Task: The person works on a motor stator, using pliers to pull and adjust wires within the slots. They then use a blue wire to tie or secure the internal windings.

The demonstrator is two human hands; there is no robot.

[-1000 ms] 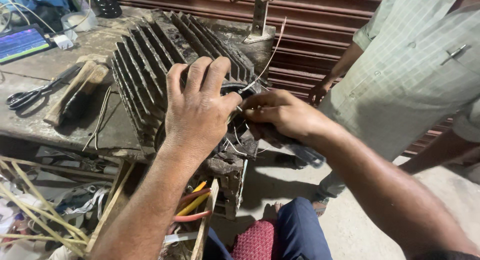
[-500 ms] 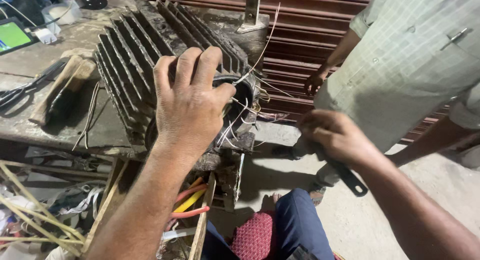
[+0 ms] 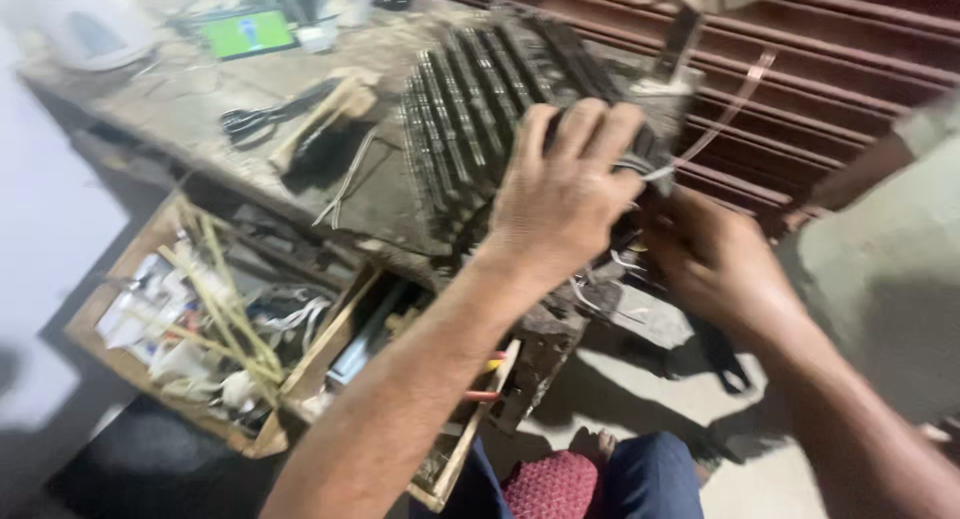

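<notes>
1. The left hand [image 3: 565,194] lies palm down over the near end of a finned electric motor housing [image 3: 480,119], its 4 fingers [image 3: 580,129] spread and curled over the ribs; the grip is a loose clasp on the casing, not a closed fist.
2. The right hand [image 3: 715,259] sits just beside the left, at the open end of the housing where thin wires [image 3: 600,289] show. Its fingers are blurred and partly hidden behind the left hand, so I cannot tell whether they pinch anything.
3. Both forearms reach up from the lower edge of the view, the left one crossing in front of an open wooden drawer [image 3: 330,349].
4. The housing is dark, grimy and deeply ribbed; it rests on the right part of a worn bench [image 3: 200,119], with its end overhanging the edge.
5. On the bench to the left lie black scissors [image 3: 255,119] and a wooden-handled brush [image 3: 320,119], well apart from the hands.
6. A rust-coloured roller shutter [image 3: 850,49] stands behind, and another person's arm [image 3: 860,174] shows at the right.
</notes>
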